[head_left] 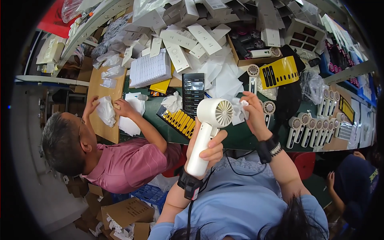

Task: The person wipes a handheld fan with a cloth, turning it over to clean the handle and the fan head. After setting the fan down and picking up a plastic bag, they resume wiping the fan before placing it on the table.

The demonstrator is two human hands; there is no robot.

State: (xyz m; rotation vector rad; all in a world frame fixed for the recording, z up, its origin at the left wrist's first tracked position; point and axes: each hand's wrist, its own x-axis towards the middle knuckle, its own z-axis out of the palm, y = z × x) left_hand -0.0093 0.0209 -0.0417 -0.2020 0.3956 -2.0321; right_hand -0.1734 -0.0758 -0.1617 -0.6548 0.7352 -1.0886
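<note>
A white handheld fan (197, 156) with a round ribbed head is held up in front of me, tilted, its head toward the upper right. My left hand (214, 149) is closed around its handle. To the right of the fan's head, my right hand (255, 114) is raised, with a small crumpled white wad (243, 104), perhaps tissue, pinched in its fingers. Behind the fan lies a sheet of black and yellow stickers (178, 121), with a crumpled white tissue (173, 102) beside it. More fans (269, 108) lie just beyond my right hand.
Several white fans (308, 131) stand in rows at the right. Small white boxes (176, 54) are heaped along the back. A yellow sticker sheet (280, 72) lies far right. At my left, a co-worker in a pink shirt (128, 164) handles a white bag (106, 112).
</note>
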